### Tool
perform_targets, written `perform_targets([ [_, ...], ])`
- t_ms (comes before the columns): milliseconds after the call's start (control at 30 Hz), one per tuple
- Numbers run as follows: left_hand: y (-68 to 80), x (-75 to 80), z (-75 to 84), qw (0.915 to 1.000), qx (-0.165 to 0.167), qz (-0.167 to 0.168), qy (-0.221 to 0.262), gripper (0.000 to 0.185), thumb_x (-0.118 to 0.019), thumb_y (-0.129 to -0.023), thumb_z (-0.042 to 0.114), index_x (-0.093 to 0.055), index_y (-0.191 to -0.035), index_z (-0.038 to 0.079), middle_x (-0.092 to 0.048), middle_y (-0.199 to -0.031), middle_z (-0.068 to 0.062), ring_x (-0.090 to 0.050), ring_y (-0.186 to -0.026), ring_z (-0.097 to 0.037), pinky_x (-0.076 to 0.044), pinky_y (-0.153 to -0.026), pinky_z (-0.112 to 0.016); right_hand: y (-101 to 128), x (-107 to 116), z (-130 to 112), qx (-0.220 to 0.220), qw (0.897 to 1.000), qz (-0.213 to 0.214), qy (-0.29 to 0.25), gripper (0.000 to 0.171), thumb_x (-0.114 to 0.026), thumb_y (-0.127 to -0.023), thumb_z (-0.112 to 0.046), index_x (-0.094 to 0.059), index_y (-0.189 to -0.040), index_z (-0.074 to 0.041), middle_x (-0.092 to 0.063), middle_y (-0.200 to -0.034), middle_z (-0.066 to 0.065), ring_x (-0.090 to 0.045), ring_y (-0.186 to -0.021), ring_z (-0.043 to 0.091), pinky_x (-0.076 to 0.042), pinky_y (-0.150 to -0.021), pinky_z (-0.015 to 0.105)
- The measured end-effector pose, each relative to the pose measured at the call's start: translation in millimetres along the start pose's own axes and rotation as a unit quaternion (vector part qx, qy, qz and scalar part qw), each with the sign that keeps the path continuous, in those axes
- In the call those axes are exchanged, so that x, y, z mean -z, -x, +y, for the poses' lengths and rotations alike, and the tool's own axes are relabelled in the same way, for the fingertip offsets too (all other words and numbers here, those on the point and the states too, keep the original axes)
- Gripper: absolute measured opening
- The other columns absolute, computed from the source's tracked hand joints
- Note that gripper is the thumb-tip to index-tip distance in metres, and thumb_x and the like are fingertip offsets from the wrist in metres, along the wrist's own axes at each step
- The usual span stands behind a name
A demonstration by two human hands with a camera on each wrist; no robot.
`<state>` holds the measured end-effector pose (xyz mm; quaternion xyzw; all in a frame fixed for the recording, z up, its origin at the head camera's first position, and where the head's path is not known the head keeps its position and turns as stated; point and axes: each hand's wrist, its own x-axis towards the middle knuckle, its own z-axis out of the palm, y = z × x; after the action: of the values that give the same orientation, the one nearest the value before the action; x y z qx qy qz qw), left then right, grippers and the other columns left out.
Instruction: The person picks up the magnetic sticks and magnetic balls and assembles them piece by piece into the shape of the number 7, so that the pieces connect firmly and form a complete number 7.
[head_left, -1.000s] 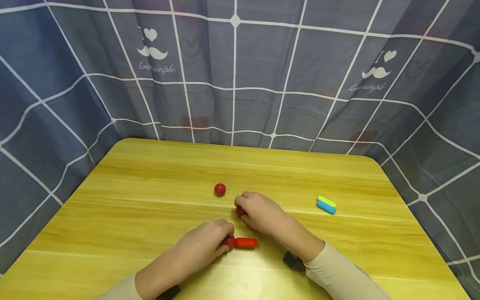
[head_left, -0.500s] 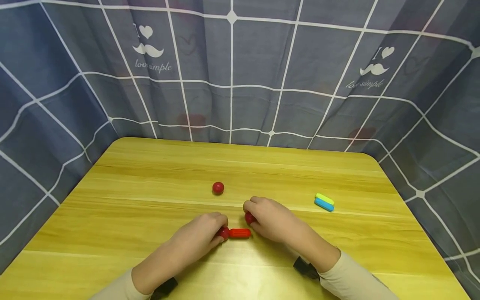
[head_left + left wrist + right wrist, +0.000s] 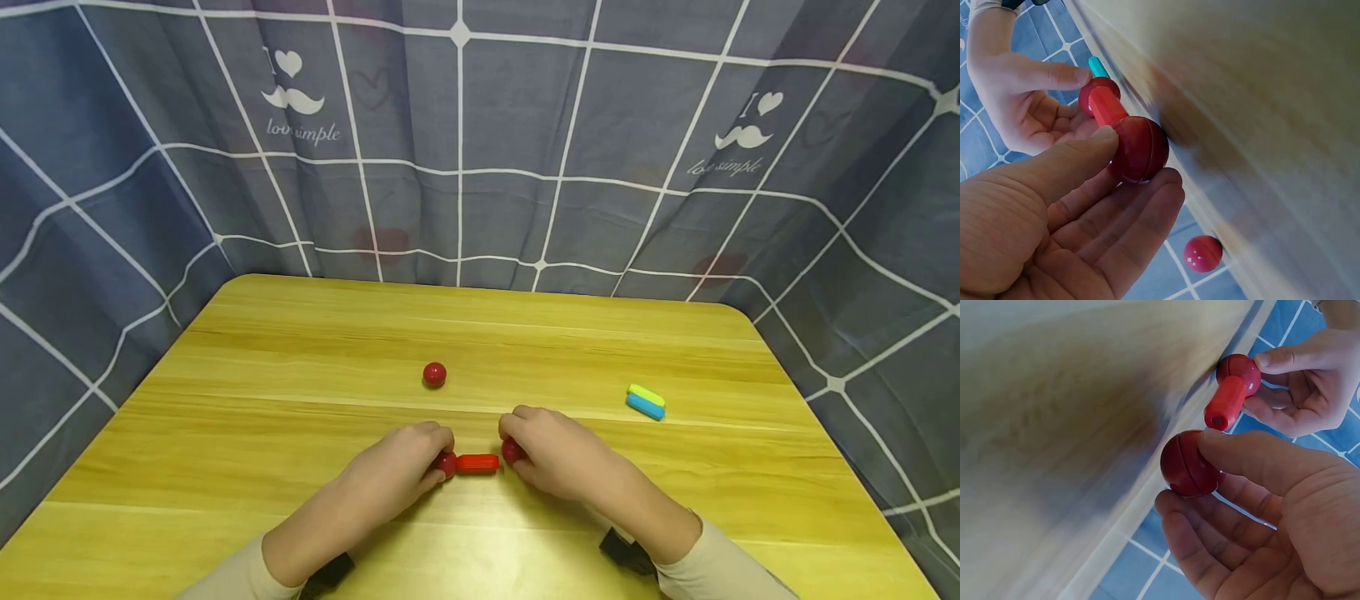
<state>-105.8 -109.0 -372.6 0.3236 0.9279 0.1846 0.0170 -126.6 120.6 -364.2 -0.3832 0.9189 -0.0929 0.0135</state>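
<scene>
Red parts sit at lower centre of the wooden table (image 3: 225, 400): I see the left hand (image 3: 397, 471) pinching a ball (image 3: 447, 464) joined to the rod (image 3: 477, 463), its axis left-to-right; the right hand (image 3: 558, 457) pinches a second ball (image 3: 512, 451) just off the free end.

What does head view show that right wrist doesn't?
Only the head view: a loose red ball and a yellow-and-blue piece lying apart on the table, with the checked cloth behind. Only the right wrist view: a small gap between the right hand's ball and the red rod's free end. Both: the left hand pinches the ball on the rod; the right hand pinches its ball.
</scene>
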Motion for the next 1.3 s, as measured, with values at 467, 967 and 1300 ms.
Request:
perform_targets([
  [467,0.4,1.0,0.8,1.0000,-0.003,-0.001,-0.007,0.014,-0.070,-0.080,0.015,-0.056,-0.081,0.014,-0.049,-0.073,0.008,-0.045,-0.062,-0.004,-0.040,-0.053,-0.017,10,-4,-2,0.001,1.000,-0.006,-0.022,0.018,-0.070,-0.077,-0.015,-0.052,-0.082,-0.017,-0.043,-0.072,-0.009,-0.042,-0.061,0.006,-0.038,-0.053,0.017],
  [967,-0.8,-0.5,2.6,0.9999,-0.007,0.000,-0.011,0.014,-0.070,-0.080,0.014,-0.056,-0.080,0.014,-0.048,-0.073,0.009,-0.045,-0.062,-0.004,-0.040,-0.053,-0.017,11,-5,-7,0.006,0.999,-0.004,-0.038,0.017,-0.069,-0.079,-0.019,-0.054,-0.085,-0.017,-0.046,-0.076,-0.010,-0.044,-0.062,0.004,-0.039,-0.055,0.015],
  [1300,-0.6,-1.0,3.2,0.9999,-0.002,-0.001,-0.016,0.014,-0.070,-0.080,0.015,-0.056,-0.080,0.014,-0.048,-0.073,0.008,-0.045,-0.062,-0.005,-0.040,-0.053,-0.017,17,-6,-2,-0.014,1.000,-0.011,-0.025,0.029,-0.071,-0.076,-0.016,-0.058,-0.102,-0.013,-0.056,-0.092,-0.005,-0.054,-0.080,0.007,-0.047,-0.069,0.021],
])
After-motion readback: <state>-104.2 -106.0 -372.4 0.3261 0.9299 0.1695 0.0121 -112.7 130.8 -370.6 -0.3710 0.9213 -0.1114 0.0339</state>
